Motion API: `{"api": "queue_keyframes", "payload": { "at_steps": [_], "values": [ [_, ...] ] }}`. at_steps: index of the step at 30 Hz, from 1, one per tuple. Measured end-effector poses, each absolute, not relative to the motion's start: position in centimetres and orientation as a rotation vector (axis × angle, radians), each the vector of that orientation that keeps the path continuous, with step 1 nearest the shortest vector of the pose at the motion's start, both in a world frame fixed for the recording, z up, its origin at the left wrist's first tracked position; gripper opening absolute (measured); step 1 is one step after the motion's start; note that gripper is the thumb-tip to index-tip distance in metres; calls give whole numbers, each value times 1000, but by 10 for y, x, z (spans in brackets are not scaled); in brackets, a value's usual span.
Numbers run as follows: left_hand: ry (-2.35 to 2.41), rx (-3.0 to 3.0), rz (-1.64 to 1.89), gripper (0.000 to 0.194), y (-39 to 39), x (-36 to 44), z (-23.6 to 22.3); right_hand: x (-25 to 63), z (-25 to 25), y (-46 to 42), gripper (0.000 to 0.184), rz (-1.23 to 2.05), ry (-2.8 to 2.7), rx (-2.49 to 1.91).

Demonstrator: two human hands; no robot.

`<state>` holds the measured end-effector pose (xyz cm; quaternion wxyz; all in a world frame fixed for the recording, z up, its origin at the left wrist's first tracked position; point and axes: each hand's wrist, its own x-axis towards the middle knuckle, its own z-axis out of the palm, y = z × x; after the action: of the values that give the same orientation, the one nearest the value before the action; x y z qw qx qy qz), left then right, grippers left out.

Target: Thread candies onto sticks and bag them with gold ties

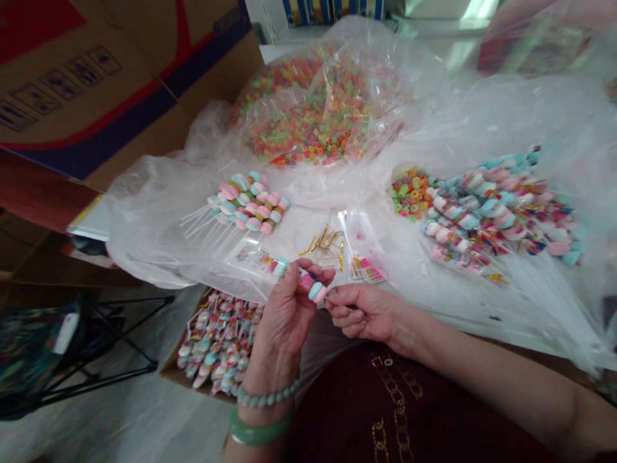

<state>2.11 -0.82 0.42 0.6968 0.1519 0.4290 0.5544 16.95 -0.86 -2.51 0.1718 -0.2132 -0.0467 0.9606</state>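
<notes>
My left hand [285, 310] is closed around a candy skewer [308, 283] of pastel pink, blue and white pieces, partly inside a clear printed wrapper [253, 256]. My right hand [359, 310] pinches the skewer's near end, fingers curled. Both hands hover just above the near edge of a table covered in clear plastic sheeting [154, 212]. Gold twist ties [325, 244] lie just beyond my fingers. A small stack of printed wrappers [366, 269] lies beside them.
Unwrapped skewers [245, 207] lie at the left. Wrapped skewers [496, 212] pile at the right beside loose ring candies [409, 191]. A big bag of ring candies [313, 116] sits behind. A box of finished skewers [216, 341] stands below the table. Cardboard cartons [96, 77] stand at the far left.
</notes>
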Motion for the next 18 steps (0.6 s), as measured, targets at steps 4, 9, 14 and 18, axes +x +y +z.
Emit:
{"api": "queue_keyframes", "payload": {
  "at_steps": [4, 9, 14, 18],
  "values": [
    [914, 282, 1176, 28, -8, 25, 4, 167, -18, -10, 12, 2439, -357, -811],
    [983, 200, 1248, 17, 1, 15, 2, 174, -15, -12, 11, 2080, -801, -1069],
    [1004, 202, 1385, 11, 7, 12, 2, 171, -22, -14, 12, 1757, -1223, -1253],
    [1011, 299, 1408, 16, 1, 29, 0, 159, -20, -12, 15, 1424, -1454, -1313]
  ]
}}
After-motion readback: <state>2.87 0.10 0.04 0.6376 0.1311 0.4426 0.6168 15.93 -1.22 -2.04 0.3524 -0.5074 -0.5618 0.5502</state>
